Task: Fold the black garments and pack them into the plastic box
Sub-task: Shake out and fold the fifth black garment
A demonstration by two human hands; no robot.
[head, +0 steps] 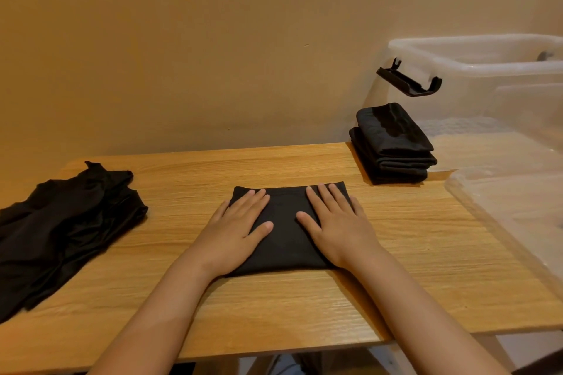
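A folded black garment point(285, 240) lies at the middle of the wooden surface point(304, 307) as we press both hands flat upon it. Our left hand point(240, 230) covers its left half and our right hand point(338, 224) its right half, fingers straight and slightly spread, grasping nothing. At the far right corner of the surface a stack point(393, 144) of folded black garments sits just beside the clear plastic box point(475, 65), whose black latch point(409, 81) juts out above the stack. A second clear piece point(518, 210), lid or not we cannot tell, overlaps the right edge of the surface. At the left edge a loose pile point(61, 222) of unfolded black garments lies spread, well apart from our hands. A tan wall point(213, 39) stands behind.
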